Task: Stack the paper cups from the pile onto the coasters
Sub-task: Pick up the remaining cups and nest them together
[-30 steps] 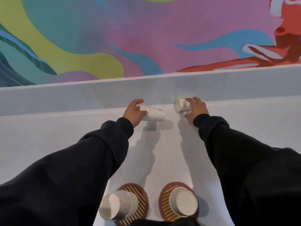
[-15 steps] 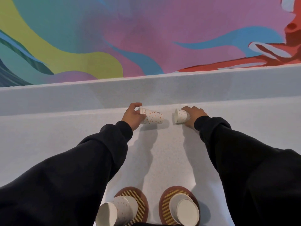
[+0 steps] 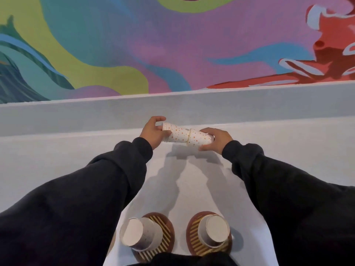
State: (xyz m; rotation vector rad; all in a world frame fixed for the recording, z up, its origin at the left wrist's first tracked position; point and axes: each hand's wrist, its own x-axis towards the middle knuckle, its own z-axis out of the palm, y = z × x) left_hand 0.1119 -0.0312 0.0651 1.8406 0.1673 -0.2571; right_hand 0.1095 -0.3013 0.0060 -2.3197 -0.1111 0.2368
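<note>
Paper cups (image 3: 185, 135), two dotted ones, lie sideways between the hands near the far edge of the worktop (image 3: 57, 154), about midway along it. The shadow beneath suggests they are lifted clear of the surface.

The left hand (image 3: 153, 132) grips the left cup (image 3: 176, 133) at its rim end, fingers curled round it. That cup's base end enters the mouth of the right cup (image 3: 199, 140), whose closed end is wrapped by the curled fingers of the right hand (image 3: 217, 140).

At the near edge, the left coaster (image 3: 165, 230) carries an inverted cup stack (image 3: 139, 236) that sits toward the coaster's left side. The right coaster (image 3: 193, 237) carries a second inverted cup (image 3: 216, 231), more nearly centred.

Judged risks:
- Pushing the two cups together off-axis could buckle a thin paper wall or jam the pair.
- A hard squeeze at either end could crease a rim.
- Drawing the arms back low could let the left sleeve (image 3: 92, 191) or the right sleeve (image 3: 284, 191) sweep a standing cup off its coaster. The left stack is the more exposed, being off-centre and just beside the sleeve.
</note>
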